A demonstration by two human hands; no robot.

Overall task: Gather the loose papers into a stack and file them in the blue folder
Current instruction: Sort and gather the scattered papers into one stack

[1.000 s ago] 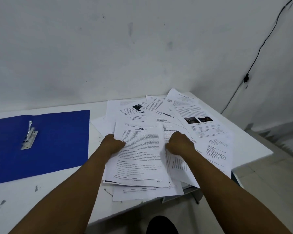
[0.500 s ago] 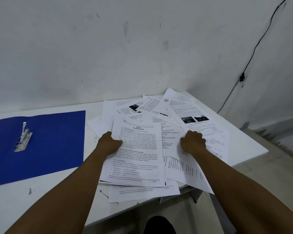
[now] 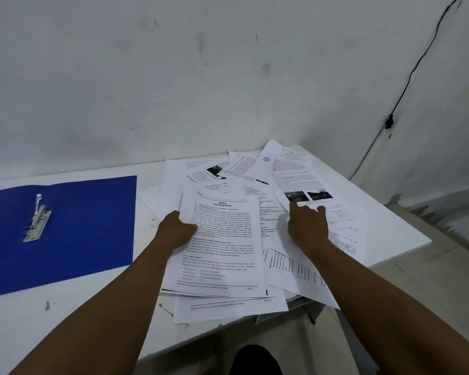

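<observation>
Several loose printed papers lie fanned out and overlapping on the right half of the white table. My left hand grips the left edge of the top sheet, headed "BAB II". My right hand rests flat on the sheets further right, fingers spread and pointing at a page with two dark photos. The blue folder lies open on the left of the table, its metal clip bare. Some sheets overhang the table's near edge.
A white wall stands right behind the table. A black cable runs down the right-hand wall. The table's right corner drops to a tiled floor. Small dark marks spot the tabletop near the front left.
My right hand has let go near the top sheet's right edge and moved right and away, onto the page with photos, fingers opening. My left hand kept its hold.
</observation>
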